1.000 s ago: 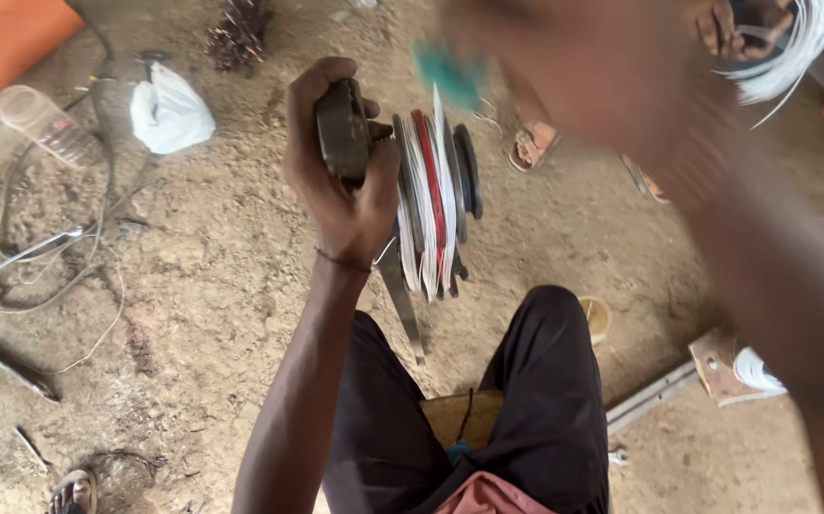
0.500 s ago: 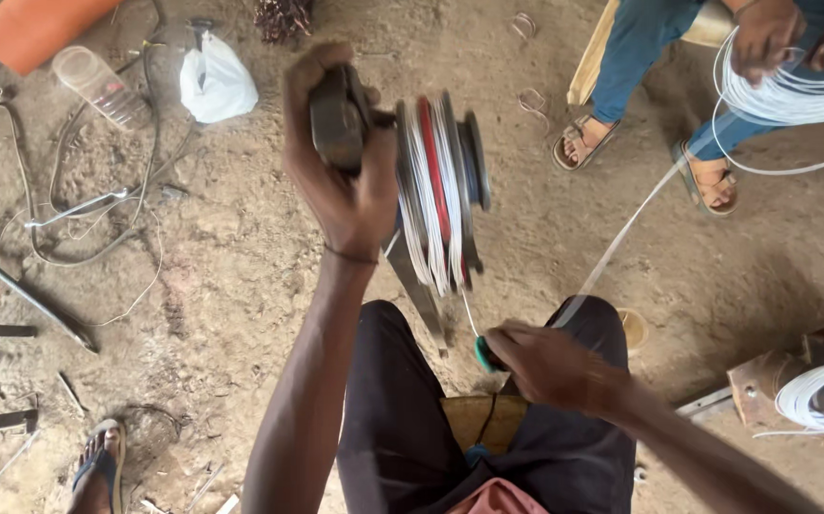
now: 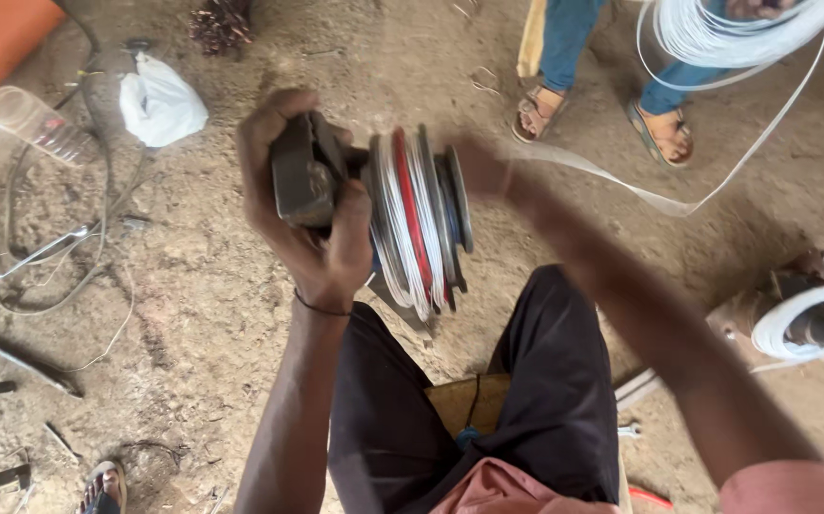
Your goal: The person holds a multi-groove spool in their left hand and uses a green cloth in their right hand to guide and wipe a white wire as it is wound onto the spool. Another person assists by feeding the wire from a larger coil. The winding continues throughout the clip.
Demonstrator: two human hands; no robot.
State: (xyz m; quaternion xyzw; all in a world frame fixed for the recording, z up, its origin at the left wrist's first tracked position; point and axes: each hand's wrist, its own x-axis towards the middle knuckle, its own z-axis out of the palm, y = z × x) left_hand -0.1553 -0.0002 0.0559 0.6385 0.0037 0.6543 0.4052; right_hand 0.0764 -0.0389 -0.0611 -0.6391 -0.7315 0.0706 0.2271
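Half a second ago the right hand (image 3: 483,171) was low by the knee with something small and green-tipped; now it is up against the far side of the winding spool (image 3: 419,221), blurred with motion, so whether its fingers are spread or pinching I cannot tell. The left hand (image 3: 303,214) has kept its place, fingers wrapped tight round the dark metal block (image 3: 300,179) at the spool's near end, thumb pressed along the side. That firm grip seems meant to hold the whole assembly steady and off the dirt floor (image 3: 193,286) while the other side is worked.

The spool sits upright on edge between the two hands, just above the person's knees, its grooves packed with white wire and one red band. A flat white strip (image 3: 621,186) runs taut from its right side up toward a loose white coil (image 3: 716,33) held by another person in sandals, probably so it feeds without tangling. Well apart on the left lie a white plastic bag (image 3: 160,100) and a clear bottle (image 3: 31,124).
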